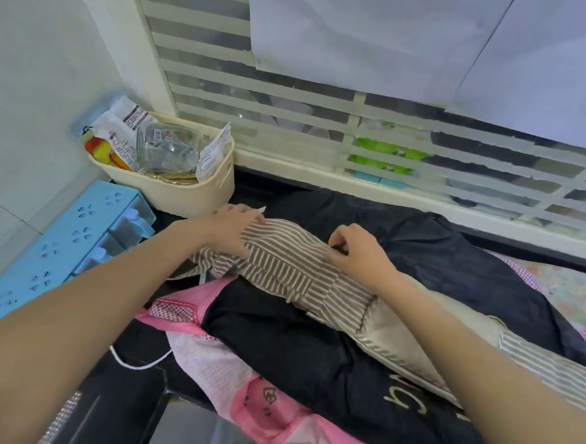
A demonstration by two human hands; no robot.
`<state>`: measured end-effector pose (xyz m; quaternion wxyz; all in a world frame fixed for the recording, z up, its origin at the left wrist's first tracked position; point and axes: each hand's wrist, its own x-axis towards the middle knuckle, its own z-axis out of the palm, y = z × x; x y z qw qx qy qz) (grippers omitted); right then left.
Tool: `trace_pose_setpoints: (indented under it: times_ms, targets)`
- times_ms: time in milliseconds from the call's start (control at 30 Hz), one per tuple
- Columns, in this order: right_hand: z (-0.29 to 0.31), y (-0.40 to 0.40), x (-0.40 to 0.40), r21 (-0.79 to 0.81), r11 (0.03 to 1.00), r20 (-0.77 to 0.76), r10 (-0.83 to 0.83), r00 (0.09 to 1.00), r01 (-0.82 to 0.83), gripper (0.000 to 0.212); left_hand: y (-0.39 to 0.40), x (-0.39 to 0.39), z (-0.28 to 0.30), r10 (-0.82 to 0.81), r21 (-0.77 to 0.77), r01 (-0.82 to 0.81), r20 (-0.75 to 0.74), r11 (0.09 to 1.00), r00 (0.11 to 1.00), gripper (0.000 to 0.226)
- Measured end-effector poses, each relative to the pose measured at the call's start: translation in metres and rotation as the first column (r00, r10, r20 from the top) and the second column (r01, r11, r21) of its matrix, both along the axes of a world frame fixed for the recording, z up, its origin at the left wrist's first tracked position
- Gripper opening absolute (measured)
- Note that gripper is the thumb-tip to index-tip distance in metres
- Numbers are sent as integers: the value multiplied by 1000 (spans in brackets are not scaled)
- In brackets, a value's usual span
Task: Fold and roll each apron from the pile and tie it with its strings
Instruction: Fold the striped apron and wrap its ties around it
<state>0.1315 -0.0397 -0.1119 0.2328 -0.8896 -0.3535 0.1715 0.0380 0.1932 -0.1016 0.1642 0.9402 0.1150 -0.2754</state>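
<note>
Striped apron [292, 273] lay folded into a long band across the pile, on top of a black apron [328, 354], running from near the basket [183, 191] down toward the lower right. A pink apron [208, 357] stuck out from under the black one, on the side away from the basket. The left hand [231, 228] rested on the band's end nearest the basket, fingers curled over the cloth's edge. The right hand [358, 250] sat a little farther along the band from the basket, its grip pinching a fold of the stripes between thumb and fingertips. The desk [131, 376] showed dark and bare below the pink apron, with a white cord [139, 363] lying on it. The basket stood in the corner against the window frame [322, 170], holding a clear plastic box [167, 145] and printed packets [118, 132]. Beside the basket sat a blue rack [60, 242], touching the wall.
</note>
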Motion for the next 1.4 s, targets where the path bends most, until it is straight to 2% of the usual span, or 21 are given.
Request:
trace_pose_setpoints:
  times_ms: [67,100,167,300,433,500,567,633,667,733,833,933,967,1033,1067,1100,1167,1267,1333,1400]
  targets:
    - [-3,-16,21,-199,980,-179,-35,983,-1,40,-12,16,5,52,-191,-26,136,981,989,61]
    - [-4,-20,27,-291,955,-237,-18,971,-53,49,-19,24,5,37,-197,-1,180,980,983,57]
    - [-10,-23,30,-352,926,-303,24,953,-136,56,-32,40,-2,-86,-56,97,166,994,982,52]
    - [-17,-18,27,-290,942,-404,38,914,-167,62,-49,57,-15,-274,178,281,-62,943,960,42]
    - [-9,-17,34,-260,954,-495,-1,869,-147,53,-44,65,-2,-352,269,349,-38,898,935,25]
    - [0,-8,38,-151,987,-544,-45,838,-45,42,-36,70,17,-317,335,287,39,898,948,23]
    - [10,9,40,31,991,-547,-94,832,132,33,-29,76,38,-271,488,126,238,864,933,20]
    - [21,29,45,134,973,-411,-117,904,187,39,-29,79,53,-211,572,-89,436,815,875,30]
    - [25,35,48,145,973,-340,-120,933,177,44,-35,80,55,-175,546,-166,518,821,838,36]
    - [33,36,53,120,981,-207,-126,970,153,48,-58,79,52,-171,474,-152,569,867,804,45]
    - [29,-2,53,-14,993,21,-117,993,117,41,-108,69,22,-362,448,150,437,881,823,51]
    - [10,-68,35,-174,979,233,-63,970,105,29,-156,53,-6,-601,435,459,283,775,747,52]
    - [4,-87,27,-241,968,239,-13,971,72,26,-168,48,-14,-652,436,517,255,737,714,51]
    - [-6,-121,10,-410,909,60,111,992,-77,22,-185,40,-25,-705,456,570,212,684,677,46]
    - [-9,-137,-1,-493,855,-52,154,987,-159,23,-191,38,-29,-699,463,564,192,684,689,44]
    - [-12,-150,-9,-553,805,-96,194,976,-214,26,-193,38,-32,-678,472,546,168,692,715,44]
    - [-21,-170,-19,-634,740,-68,236,969,-225,32,-192,40,-35,-643,480,535,81,695,762,45]
    - [-33,-185,-20,-637,728,-80,263,961,-253,28,-197,47,-34,-651,526,566,-29,635,758,34]
    - [-36,-186,-18,-634,710,-110,309,945,-305,18,-200,50,-28,-669,558,571,-36,603,742,31]
    - [-37,-187,-18,-622,706,-135,330,934,-339,26,-201,49,-20,-677,579,562,-23,590,735,36]
